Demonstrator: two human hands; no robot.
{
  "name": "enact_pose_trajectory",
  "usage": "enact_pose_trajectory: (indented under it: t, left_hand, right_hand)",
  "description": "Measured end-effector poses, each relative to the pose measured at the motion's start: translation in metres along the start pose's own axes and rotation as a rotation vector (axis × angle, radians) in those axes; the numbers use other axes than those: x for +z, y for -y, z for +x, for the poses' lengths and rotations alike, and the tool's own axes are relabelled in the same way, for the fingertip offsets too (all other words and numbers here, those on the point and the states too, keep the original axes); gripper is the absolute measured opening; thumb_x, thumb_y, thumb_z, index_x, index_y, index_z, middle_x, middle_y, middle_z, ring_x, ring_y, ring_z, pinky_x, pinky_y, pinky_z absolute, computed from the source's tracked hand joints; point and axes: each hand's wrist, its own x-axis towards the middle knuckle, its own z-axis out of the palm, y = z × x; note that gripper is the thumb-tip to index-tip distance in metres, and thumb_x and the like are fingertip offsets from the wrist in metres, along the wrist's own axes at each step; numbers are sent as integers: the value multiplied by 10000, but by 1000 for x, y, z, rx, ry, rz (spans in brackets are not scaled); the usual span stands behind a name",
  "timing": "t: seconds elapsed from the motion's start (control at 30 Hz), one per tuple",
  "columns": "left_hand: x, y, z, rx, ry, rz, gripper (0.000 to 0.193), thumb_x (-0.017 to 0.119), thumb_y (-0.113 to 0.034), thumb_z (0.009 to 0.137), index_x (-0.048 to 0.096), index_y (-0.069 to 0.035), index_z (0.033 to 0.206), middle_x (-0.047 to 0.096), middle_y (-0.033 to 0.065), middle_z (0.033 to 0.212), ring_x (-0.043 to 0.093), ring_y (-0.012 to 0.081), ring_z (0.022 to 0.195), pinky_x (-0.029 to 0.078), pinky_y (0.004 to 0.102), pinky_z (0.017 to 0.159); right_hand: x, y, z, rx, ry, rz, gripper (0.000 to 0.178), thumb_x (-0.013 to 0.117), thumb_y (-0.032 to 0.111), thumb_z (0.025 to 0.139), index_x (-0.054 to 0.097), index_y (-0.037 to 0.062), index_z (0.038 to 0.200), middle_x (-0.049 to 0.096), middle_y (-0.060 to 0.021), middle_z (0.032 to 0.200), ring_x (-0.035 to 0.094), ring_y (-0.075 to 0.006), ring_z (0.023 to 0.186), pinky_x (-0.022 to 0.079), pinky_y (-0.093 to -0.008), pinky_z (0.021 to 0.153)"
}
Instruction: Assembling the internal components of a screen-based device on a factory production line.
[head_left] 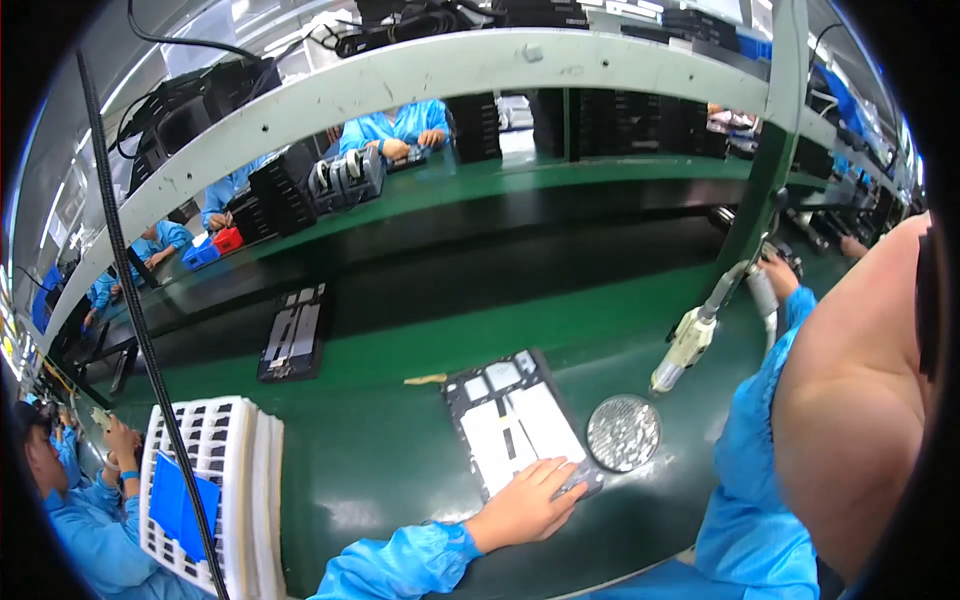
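A tablet-like device with its inside showing (pixel 486 447) lies on the green bench, with white battery-like panels in a dark frame. My left hand (pixel 530 505) rests on its lower right part, fingers stretched out. Right beside the device is a round clear dish (pixel 624 433) of small shiny pieces. A cream-coloured tool (pixel 685 350) on a grey hose slants down from the green post. Past that tool, my right hand (pixel 778 275) is raised at the far right, fingers bent around a dark and metal object too small to name. Close bare skin covers part of the right sleeve.
A second opened device (pixel 293 335) lies farther back. White foam trays (pixel 215 470) with a blue sheet stand at left, near a co-worker. A black cable (pixel 140 320) hangs in front. A pale beam (pixel 480 62) crosses above; a green post (pixel 752 210) stands right.
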Motion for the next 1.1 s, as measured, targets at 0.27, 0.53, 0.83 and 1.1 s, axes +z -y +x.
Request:
enact_pose_trajectory:
  t: [0.27, 0.53, 0.83, 1.1]
  left_hand:
    - [8, -11, 10, 24, 32, -11, 415, 660, -125, 756, 584, -33, 1154, 550, 219, 1153, 551, 396, 1080, 460, 446, 923]
    - [-3, -15, 14, 7, 57, 144, 385, 677, -116, 735, 604, -38, 1105, 554, 212, 1114, 557, 385, 1032, 469, 458, 870]
    - [-6, 4, -6, -31, 41, -16, 443, 655, -180, 769, 574, -7, 1168, 499, 214, 1206, 496, 378, 1138, 412, 449, 965]
    - [2, -1, -2, -13, 15, -31, 415, 651, -166, 771, 584, -12, 1151, 516, 228, 1172, 507, 397, 1119, 418, 462, 951]
  right_hand:
    - [-29, -28, 9, -101, -18, -101, 582, 501, 471, 923, 428, 81, 1349, 567, -147, 1190, 516, -349, 1112, 374, -538, 978]
    - [12, -23, 2, -113, -239, -236, 566, 489, 469, 931, 436, 86, 1344, 582, -142, 1169, 526, -346, 1094, 380, -536, 967]
    - [30, -35, 1, -137, -45, 29, 549, 476, 467, 940, 446, 92, 1339, 599, -137, 1145, 538, -343, 1073, 386, -535, 954]
    - [-1, -13, -8, -83, 36, 15, 534, 464, 466, 948, 455, 96, 1333, 613, -132, 1124, 548, -340, 1054, 392, -533, 942]
